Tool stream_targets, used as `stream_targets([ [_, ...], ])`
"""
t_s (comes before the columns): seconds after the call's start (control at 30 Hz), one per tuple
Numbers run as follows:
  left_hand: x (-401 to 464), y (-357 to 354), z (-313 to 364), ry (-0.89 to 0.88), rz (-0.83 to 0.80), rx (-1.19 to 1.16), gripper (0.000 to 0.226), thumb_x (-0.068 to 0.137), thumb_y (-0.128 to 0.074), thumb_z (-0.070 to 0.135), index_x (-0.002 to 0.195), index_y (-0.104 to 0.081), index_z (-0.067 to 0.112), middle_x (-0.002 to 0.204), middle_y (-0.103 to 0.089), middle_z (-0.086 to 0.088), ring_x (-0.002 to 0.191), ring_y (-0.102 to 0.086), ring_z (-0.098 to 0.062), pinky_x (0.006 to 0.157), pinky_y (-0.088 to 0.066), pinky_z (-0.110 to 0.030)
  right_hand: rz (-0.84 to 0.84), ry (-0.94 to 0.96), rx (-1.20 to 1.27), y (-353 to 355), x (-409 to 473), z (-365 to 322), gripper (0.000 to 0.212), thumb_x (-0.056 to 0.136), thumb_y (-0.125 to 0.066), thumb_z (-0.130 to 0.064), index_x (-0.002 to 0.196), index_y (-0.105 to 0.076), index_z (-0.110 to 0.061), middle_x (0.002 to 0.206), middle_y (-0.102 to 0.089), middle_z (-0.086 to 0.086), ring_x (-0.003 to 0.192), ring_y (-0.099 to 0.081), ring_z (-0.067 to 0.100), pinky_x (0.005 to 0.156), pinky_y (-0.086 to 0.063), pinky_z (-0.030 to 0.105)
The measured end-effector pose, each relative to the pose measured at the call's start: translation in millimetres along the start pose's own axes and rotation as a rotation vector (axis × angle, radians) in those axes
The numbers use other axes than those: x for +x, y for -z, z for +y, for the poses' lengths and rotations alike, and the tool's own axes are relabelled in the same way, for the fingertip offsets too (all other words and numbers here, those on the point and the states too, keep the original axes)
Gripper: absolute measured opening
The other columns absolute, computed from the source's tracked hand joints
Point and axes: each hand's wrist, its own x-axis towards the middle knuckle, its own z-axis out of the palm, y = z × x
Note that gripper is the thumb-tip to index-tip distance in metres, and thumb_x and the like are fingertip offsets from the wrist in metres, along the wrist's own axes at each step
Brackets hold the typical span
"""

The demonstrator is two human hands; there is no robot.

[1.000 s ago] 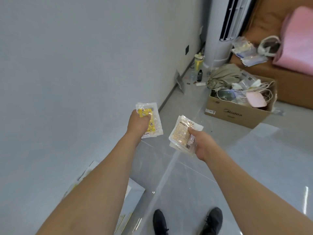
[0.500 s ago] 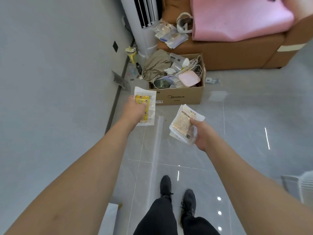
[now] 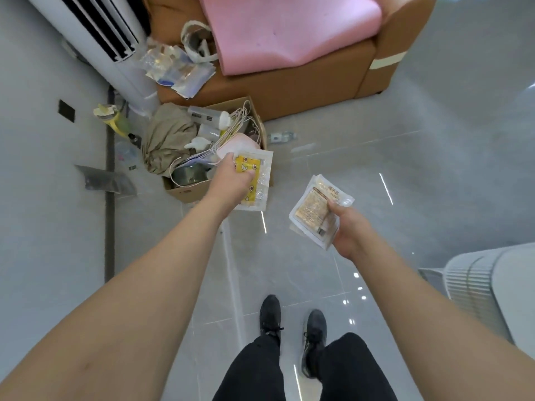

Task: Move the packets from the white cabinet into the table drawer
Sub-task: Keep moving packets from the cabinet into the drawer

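The left hand (image 3: 228,180) is curled round a yellow packet (image 3: 254,180), held out at about 11 o'clock from the shoes (image 3: 292,328), in front of a cardboard box (image 3: 185,192) full of cables and cloth. The right hand (image 3: 347,227) grips a stack of beige packets (image 3: 314,211) at about 1 o'clock. Both hands hang above the grey tile floor (image 3: 376,157). A brown sofa (image 3: 289,85) with a pink cushion (image 3: 283,27) stands at 12 o'clock.

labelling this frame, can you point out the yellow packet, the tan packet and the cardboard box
yellow packet (image 3: 251,169): head view, on its yellow printed face above the left hand's thumb.
tan packet (image 3: 312,209): head view, on the tan label face.
cardboard box (image 3: 185,193): head view, on its bare near outer wall.
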Motion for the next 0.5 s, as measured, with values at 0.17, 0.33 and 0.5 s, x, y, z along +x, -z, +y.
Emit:
stream_targets([
  [0.17, 61, -94, 78, -0.051, -0.112, 0.061, 0.026, 0.092, -0.058, 0.018, 0.117, -0.053, 0.022, 0.11, -0.065, 0.0, 0.097, -0.065, -0.019, 0.08, -0.057, -0.04, 0.109, 0.022, 0.128, 57, 33, -91, 0.012, 0.099, -0.054, -0.019, 0.106, -0.062, -0.015, 0.1, -0.071, 0.006, 0.085, -0.07, 0.022, 0.065, -0.056, 0.042],
  [0.33, 107, -208, 160, -0.138, -0.217, 0.164, 0.022, 0.091, -0.058, 0.021, 0.112, -0.053, 0.019, 0.108, -0.064, 0.0, 0.092, -0.064, -0.015, 0.068, -0.054, -0.033, 0.222, 0.055, 0.241, 136, 77, -175, 0.012, 0.099, -0.053, -0.016, 0.102, -0.063, -0.011, 0.101, -0.072, 0.01, 0.09, -0.07, 0.025, 0.081, -0.055, 0.053],
  [0.5, 136, -307, 230, -0.163, -0.343, 0.226, 0.016, 0.088, -0.055, 0.024, 0.105, -0.054, 0.024, 0.104, -0.066, 0.0, 0.093, -0.066, -0.019, 0.076, -0.057, -0.042, 0.299, 0.101, 0.31, 204, 109, -243, 0.023, 0.098, -0.054, -0.018, 0.119, -0.061, -0.011, 0.111, -0.071, 0.011, 0.095, -0.07, 0.027, 0.078, -0.056, 0.05],
])
